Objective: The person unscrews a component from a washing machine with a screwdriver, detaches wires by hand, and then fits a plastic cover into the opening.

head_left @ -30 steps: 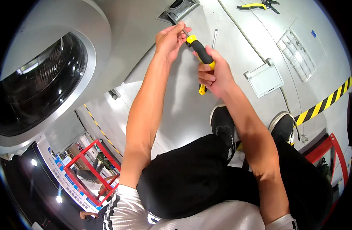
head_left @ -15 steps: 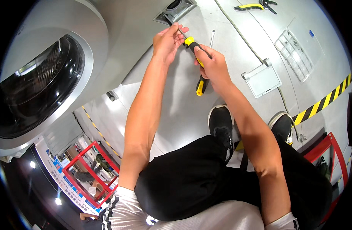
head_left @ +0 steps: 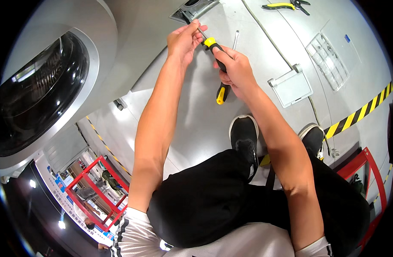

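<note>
My left hand (head_left: 183,45) has its fingertips closed round the metal shaft of a yellow-and-black screwdriver (head_left: 211,43), whose far end reaches into a small grey recessed hatch (head_left: 198,13) low on the silver machine. My right hand (head_left: 235,73) grips this tool's handle, thumb lying along the top. A second yellow-and-black screwdriver (head_left: 221,95) rests on the floor beneath that hand, its middle hidden by it and its flat tip showing beyond. Yellow-handled pliers (head_left: 277,6) lie farther off at the upper right.
The machine's round dark door (head_left: 42,90) fills the left side. A grey detached cover (head_left: 290,88), clear grid case (head_left: 327,60), cable (head_left: 265,32) and striped tape (head_left: 359,115) are at right. My shoes (head_left: 243,139) are below; red frames (head_left: 372,175) stand at both lower sides.
My right hand has turned on the handle, bringing the thumb over its top. Both hands sit slightly higher and farther left in the picture, as do most surroundings.
</note>
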{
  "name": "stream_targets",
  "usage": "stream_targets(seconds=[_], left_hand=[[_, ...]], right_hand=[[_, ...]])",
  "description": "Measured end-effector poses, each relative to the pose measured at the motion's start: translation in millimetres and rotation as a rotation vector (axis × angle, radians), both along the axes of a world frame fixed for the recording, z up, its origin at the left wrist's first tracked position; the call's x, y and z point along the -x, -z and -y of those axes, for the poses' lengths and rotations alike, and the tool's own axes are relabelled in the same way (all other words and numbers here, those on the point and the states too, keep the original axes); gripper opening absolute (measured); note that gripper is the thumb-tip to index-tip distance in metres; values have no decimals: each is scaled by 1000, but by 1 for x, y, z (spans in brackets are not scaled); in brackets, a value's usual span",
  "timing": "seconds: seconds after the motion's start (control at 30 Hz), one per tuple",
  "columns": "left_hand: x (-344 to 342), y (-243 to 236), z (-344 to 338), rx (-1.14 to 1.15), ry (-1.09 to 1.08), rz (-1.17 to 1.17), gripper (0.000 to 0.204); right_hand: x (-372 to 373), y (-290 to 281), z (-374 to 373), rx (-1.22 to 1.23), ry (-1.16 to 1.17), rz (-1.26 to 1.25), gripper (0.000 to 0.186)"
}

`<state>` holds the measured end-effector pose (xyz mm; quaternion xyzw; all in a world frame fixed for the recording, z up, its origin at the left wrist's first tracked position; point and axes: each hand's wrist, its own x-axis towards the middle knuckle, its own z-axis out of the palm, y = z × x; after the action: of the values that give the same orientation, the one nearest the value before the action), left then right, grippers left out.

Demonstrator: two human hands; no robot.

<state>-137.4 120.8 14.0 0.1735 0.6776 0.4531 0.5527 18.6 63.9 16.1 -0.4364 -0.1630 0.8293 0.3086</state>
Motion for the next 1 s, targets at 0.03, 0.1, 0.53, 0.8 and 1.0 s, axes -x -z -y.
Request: stream_targets(seconds=[0.03,0.1,0.53,0.8,1.0], left_hand=[[-1,-2,-5,8,6,-30,19],[-7,-5,-9,5,-7,-27,19],[-6,-7,-3,9,74,76,23],[-5,0,-6,-16,47,15,21],[0,0,-7,-32,47,-25,19]], right_hand=[[-1,2,-2,-21,-5,46,34],[-1,8,-3,-316,7,377,34],[-9,8,-11,54,-53,-30,24],[9,22,6,-960,-9,959,25],[-6,4,-11,-29,-119,209,28]])
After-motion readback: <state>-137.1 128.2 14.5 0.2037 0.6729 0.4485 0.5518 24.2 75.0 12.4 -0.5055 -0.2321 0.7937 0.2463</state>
